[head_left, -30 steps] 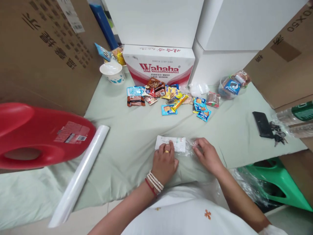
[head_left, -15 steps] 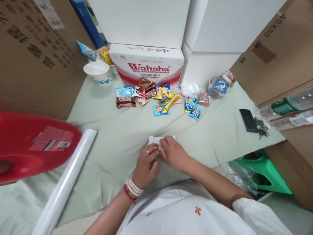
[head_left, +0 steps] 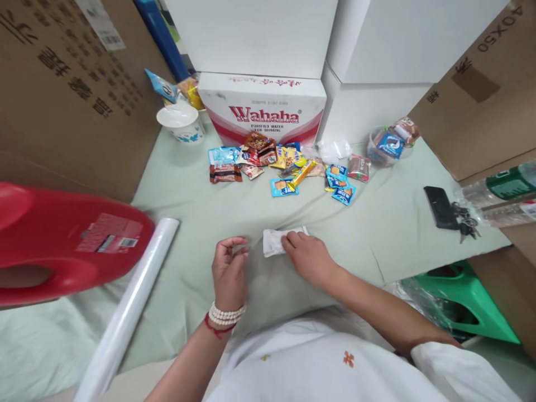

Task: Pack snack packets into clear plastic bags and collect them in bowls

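Observation:
A small white packet (head_left: 274, 241), wrapped in clear film, lies on the pale green cloth (head_left: 201, 206) in front of me. My right hand (head_left: 307, 258) rests on the packet's right end with the fingers pressing down on it. My left hand (head_left: 228, 273) is lifted just left of the packet, fingers curled loosely apart, holding nothing. A white bead bracelet and a red thread circle that wrist.
Several snack packets (head_left: 285, 164) lie scattered before a Wahaha box (head_left: 262, 109). A roll of clear film (head_left: 129, 304) and a red plastic stool (head_left: 62, 240) are at left. A paper cup (head_left: 181, 123), a bag of snacks (head_left: 389, 145), a phone (head_left: 439, 207), keys, bottles and a green stool (head_left: 464, 304) lie around.
My left hand has let go of the packet and lifted away to the left. My right hand stays on the packet, which now shows more fully.

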The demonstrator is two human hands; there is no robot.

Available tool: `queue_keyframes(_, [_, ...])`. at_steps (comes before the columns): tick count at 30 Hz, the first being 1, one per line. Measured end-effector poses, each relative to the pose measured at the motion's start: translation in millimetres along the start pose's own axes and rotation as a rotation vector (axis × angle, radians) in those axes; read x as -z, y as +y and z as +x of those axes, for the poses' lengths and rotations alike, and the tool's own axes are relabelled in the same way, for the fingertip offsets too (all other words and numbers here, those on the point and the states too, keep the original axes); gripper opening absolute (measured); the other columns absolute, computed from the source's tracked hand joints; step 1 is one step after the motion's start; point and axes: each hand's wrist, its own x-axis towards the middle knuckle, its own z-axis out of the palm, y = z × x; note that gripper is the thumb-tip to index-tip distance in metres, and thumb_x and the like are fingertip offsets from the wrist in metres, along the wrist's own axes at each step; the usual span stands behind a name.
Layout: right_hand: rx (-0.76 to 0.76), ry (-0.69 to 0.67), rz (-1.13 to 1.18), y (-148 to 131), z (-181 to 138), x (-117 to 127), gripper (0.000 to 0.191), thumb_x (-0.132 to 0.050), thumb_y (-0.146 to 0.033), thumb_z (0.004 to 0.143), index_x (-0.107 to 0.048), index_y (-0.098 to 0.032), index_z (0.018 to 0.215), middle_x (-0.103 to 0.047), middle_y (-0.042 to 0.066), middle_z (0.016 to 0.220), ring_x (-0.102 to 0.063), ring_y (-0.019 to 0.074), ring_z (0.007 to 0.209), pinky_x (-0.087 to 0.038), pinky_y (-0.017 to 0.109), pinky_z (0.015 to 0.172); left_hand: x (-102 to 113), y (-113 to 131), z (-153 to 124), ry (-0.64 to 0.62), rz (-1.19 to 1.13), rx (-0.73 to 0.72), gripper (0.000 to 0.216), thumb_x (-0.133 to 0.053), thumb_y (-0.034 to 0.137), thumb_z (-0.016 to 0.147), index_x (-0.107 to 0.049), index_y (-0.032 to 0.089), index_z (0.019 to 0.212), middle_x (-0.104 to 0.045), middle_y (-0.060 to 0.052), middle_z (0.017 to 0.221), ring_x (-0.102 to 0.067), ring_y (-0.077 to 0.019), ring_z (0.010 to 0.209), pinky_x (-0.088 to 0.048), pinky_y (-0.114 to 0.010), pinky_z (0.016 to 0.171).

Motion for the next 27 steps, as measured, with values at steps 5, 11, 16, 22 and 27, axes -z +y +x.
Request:
queue_keyframes(5, [0.004,0.136,0.665,9.4,-9.6,17.4,0.024,-0.045,-0.024,0.104,-0.068,-0.019,0.1,-0.063,0.006,0.1,-0.06,0.0166,0.088,-0.046,0.027,0.077,-2.4,5.3,-7.2,-0.285,-0.182,0.164,0.057,-0.079,0.029,0.071,-0.06,0.026,0.125,-0.06,-0.009,0.137,-0.056,-0.0284,0.13,-0.055,-0.037,0.093])
queue_keyframes(11, [-0.13,0.12,1.228,-0.2,-26.2,-17.4,0.036,-0.053,-0.048,0.101,-0.064,-0.021,0.121,-0.062,0.001,0.086,-0.055,0.0134,0.069,-0.044,0.024,0.063,-24.6,3.6,-21.6,-0.391,-0.157,0.333,0.046,-0.088,0.04,0.071,-0.063,0.019,0.105,-0.073,-0.005,0.099,-0.067,-0.0204,0.092,-0.055,-0.035,0.086])
queue_keyframes(16, [-0.188,0.328,1.002,-2.8,-43.6,-31.0,0.036,-0.057,-0.036,0.097,-0.062,-0.025,0.131,-0.069,0.005,0.101,-0.061,0.0178,0.081,-0.051,0.03,0.075,-39.0,5.0,-30.8,-0.491,-0.238,0.387,0.047,-0.084,0.043,0.074,-0.067,0.019,0.111,-0.074,-0.01,0.112,-0.068,-0.0261,0.106,-0.055,-0.04,0.092])
queue_keyframes(22, [-0.551,0.649,0.988,109.4,-75.0,-1.8,0.033,-0.06,-0.043,0.092,-0.066,-0.022,0.117,-0.073,0.006,0.107,-0.068,0.0208,0.091,-0.057,0.032,0.079,5.5,17.7,-26.8,-0.512,-0.085,0.301,0.053,-0.08,0.049,0.078,-0.07,0.024,0.123,-0.064,-0.013,0.14,-0.056,-0.0325,0.134,-0.051,-0.042,0.105])
queue_keyframes(27, [-1.007,0.923,0.836,242.4,-60.4,31.4,0.041,-0.06,-0.037,0.085,-0.061,-0.016,0.121,-0.072,0.009,0.1,-0.067,0.0179,0.074,-0.056,0.03,0.063,60.6,20.3,-27.6,-0.316,0.072,0.37,0.046,-0.085,0.052,0.069,-0.078,0.021,0.102,-0.074,-0.011,0.113,-0.066,-0.0295,0.11,-0.057,-0.035,0.093])
